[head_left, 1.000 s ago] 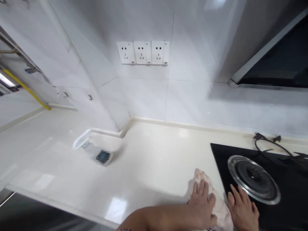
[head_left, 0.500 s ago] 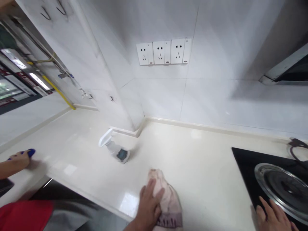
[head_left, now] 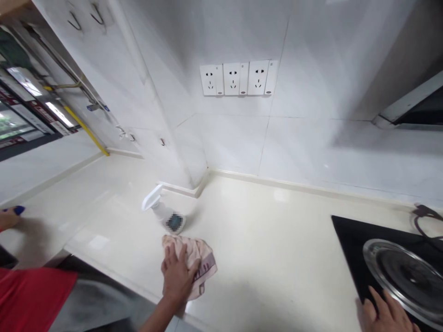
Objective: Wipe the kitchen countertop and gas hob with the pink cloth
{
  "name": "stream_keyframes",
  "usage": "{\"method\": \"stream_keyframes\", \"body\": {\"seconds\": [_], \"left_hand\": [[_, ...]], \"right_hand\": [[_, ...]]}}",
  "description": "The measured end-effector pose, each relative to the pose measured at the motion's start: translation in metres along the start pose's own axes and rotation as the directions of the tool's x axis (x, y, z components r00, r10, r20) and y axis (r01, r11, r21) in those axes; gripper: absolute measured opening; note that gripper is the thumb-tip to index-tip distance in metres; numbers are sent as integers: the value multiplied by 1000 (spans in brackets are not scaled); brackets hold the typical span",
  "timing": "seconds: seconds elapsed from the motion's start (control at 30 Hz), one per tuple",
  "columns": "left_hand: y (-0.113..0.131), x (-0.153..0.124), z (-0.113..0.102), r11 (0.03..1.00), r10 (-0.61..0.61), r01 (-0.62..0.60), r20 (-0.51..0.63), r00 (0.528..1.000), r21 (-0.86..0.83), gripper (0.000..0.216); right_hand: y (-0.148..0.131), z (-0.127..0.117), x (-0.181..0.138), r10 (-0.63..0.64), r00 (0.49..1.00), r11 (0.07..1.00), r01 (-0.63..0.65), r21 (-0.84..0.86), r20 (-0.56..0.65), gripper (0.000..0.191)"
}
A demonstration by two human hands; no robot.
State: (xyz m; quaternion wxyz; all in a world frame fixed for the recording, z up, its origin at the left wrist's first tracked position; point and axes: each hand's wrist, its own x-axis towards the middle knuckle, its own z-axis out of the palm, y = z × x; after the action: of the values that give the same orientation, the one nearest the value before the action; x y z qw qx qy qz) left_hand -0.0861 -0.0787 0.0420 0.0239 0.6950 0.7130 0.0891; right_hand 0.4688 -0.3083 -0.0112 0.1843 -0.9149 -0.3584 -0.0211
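Observation:
My left hand (head_left: 176,274) lies flat, fingers spread, on a pink cloth (head_left: 200,259), pressing it onto the cream countertop (head_left: 277,249) near the front edge. Just beyond the cloth lies a white spray bottle (head_left: 161,213) on its side. My right hand (head_left: 386,313) rests with fingers stretched out on the black cooktop (head_left: 349,237) at the lower right, beside the round metal burner (head_left: 403,272). It holds nothing.
Another person's hand (head_left: 8,216) with something blue at its fingertips touches the counter at the far left; a red sleeve (head_left: 32,295) is below it. A row of wall sockets (head_left: 238,79) sits above. A black cable (head_left: 425,216) lies behind the cooktop.
My left hand has swept the cloth leftwards across the counter, from beside the cooktop to next to the spray bottle. The view turned left, bringing the other person into sight.

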Motion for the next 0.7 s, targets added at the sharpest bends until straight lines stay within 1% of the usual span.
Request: {"method": "stream_keyframes", "body": {"seconds": [0.07, 0.1, 0.17, 0.2, 0.27, 0.33, 0.4, 0.47, 0.5, 0.53, 0.57, 0.63, 0.67, 0.7], "left_hand": [[28, -4, 3, 994, 105, -104, 48, 993, -20, 67], [43, -7, 6, 984, 175, -172, 75, 982, -39, 67], [74, -16, 14, 944, 326, -316, 117, 938, -97, 70], [90, -23, 20, 912, 403, -386, 131, 906, -136, 73], [123, -40, 32, 828, 549, -512, 146, 823, -229, 79], [155, -59, 43, 723, 675, -609, 145, 723, -326, 85], [183, -78, 52, 610, 776, -682, 132, 617, -404, 88], [203, -91, 56, 514, 844, -730, 118, 522, -451, 88], [209, -96, 57, 483, 865, -743, 119, 488, -463, 88], [212, -98, 58, 465, 877, -752, 122, 465, -468, 88], [212, -99, 60, 459, 881, -757, 127, 456, -466, 87], [201, -97, 63, 479, 870, -760, 124, 477, -439, 85], [191, -94, 64, 499, 858, -762, 111, 501, -413, 84], [178, -90, 64, 528, 839, -762, 90, 537, -374, 82]], "right_hand": [[0, -1, 0, 5, 1000, 1000, -5, -17, 16, 70], [0, -1, 0, 4, 1000, 1000, -4, -22, 19, 70], [0, 0, 0, -2, 1000, 1000, 2, -23, 15, 70], [1, 1, 0, -5, 1000, 1000, 5, -21, 11, 71], [2, 3, 1, -7, 1000, 1000, 7, -19, 3, 71], [5, 6, 2, -14, 1000, 1000, 14, -18, -6, 70], [7, 8, 2, -20, 1000, 1000, 19, -19, -16, 69], [9, 9, 2, -24, 1000, 1000, 23, -14, -18, 67], [9, 9, 2, -23, 1000, 1000, 22, -10, -17, 67], [8, 9, 1, -19, 1000, 1000, 19, -5, -19, 66], [7, 9, 1, -16, 1000, 1000, 16, 1, -25, 65], [5, 9, 0, -10, 999, 1000, 11, 8, -43, 64], [4, 9, 0, -8, 999, 1000, 8, 8, -48, 64], [4, 9, 0, -8, 999, 1000, 8, 4, -50, 64]]}}
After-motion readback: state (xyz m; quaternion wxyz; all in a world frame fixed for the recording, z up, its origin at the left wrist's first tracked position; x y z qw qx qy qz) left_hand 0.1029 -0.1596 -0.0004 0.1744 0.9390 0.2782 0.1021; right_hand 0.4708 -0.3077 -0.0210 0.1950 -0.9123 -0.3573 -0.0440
